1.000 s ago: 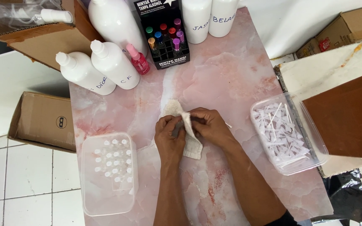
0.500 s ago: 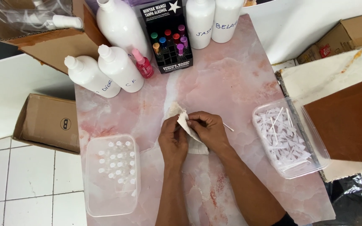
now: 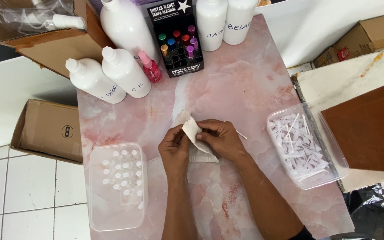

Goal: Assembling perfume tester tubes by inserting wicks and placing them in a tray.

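Cloth (image 3: 192, 133): small, off-white, creased; pinched at mid-table between both hands, upper corner raised and pointing up-left toward the bottles, lower part lying flat on the marble under the right hand. Long axis diagonal, upper left to lower right.

Left hand (image 3: 174, 149): fingers curled shut on the cloth's left edge, thumb against the fold.

Right hand (image 3: 221, 138): fingers closed on the cloth's right side; also holding a thin white stick (image 3: 241, 134), which pokes out to the right past the knuckles, tip low over the table.

Table (image 3: 245, 80): pink marble top, bare in front of the hands up to the bottle row and bare again toward the near edge; widest free room above and to the right of the cloth.

Left tub (image 3: 114, 186): clear plastic, holding rows of small clear vials; near the left edge, close beside the left forearm, not touching.

Right tub (image 3: 305, 144): clear plastic, full of white sticks; at the right edge, apart from the right hand.

Bottles (image 3: 125, 73): white, several, at the far end; black display box (image 3: 178, 40) of coloured vials among them; small pink bottle (image 3: 150, 67) alongside.

Cardboard boxes (image 3: 50, 129): off the table's left side.
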